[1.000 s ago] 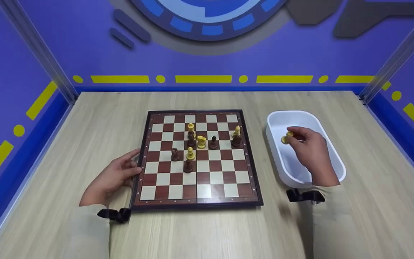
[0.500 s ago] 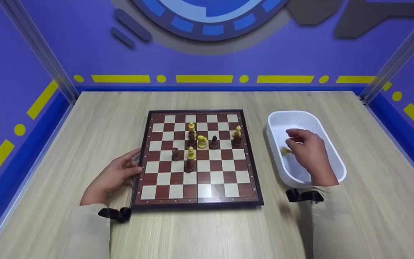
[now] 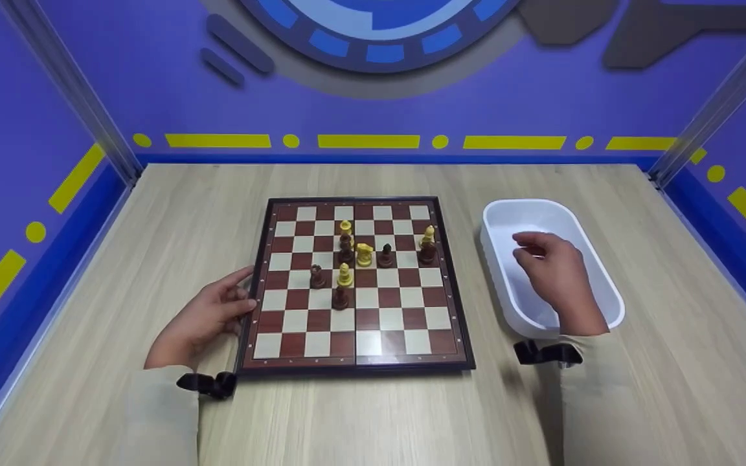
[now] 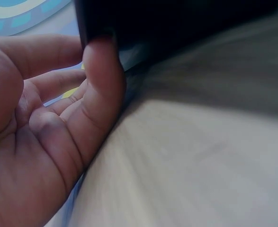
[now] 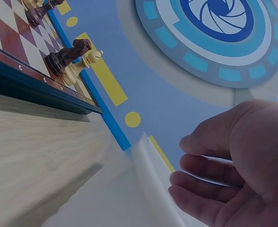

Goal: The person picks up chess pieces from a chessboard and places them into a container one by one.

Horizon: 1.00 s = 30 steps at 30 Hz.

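My left hand (image 3: 201, 317) grips the left edge of a folding chessboard (image 3: 405, 317), thumb and fingers against its dark rim. In the left wrist view, fingertips of the left hand (image 4: 58, 118) meet the board's dark side (image 4: 176, 23). Yellow and dark brown chess pieces stand on the board, among them a yellow knight (image 3: 364, 255), a yellow bishop (image 3: 344, 275) and a dark knight (image 5: 67, 56). Over a white plastic tray (image 3: 499, 272) hovers my right hand (image 3: 554, 272), fingers loosely bent with nothing between them. It hides part of the tray's inside.
The tray stands right of the board on a light wooden table (image 3: 347, 421), with a strip of table between them. Blue-purple panels (image 3: 373, 113) with yellow marks enclose the back and both sides.
A second ago my right hand pinched a yellow chess piece over the tray. It let go, the piece fell below the fingers, and now it is out of sight. The left hand stays put.
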Each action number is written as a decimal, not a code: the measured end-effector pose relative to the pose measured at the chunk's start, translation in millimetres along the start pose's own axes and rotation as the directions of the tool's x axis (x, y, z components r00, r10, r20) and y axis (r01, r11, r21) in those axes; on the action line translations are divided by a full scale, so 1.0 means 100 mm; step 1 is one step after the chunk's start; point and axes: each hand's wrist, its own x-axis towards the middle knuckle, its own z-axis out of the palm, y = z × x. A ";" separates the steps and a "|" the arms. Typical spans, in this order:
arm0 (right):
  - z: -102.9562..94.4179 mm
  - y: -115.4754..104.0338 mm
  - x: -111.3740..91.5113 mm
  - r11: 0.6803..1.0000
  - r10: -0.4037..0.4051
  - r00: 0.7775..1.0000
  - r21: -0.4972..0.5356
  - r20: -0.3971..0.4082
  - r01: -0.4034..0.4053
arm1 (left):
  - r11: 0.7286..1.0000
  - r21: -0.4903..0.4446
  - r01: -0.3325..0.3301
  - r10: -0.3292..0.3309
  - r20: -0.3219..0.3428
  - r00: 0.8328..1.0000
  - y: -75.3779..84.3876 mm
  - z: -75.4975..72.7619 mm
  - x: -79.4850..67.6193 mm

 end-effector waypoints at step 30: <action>0.26 -0.32 0.12 0.992 -0.110 0.991 0.061 -0.072 0.114 | 1.000 -0.013 0.010 -0.010 -0.007 1.000 -0.01 0.01 0.01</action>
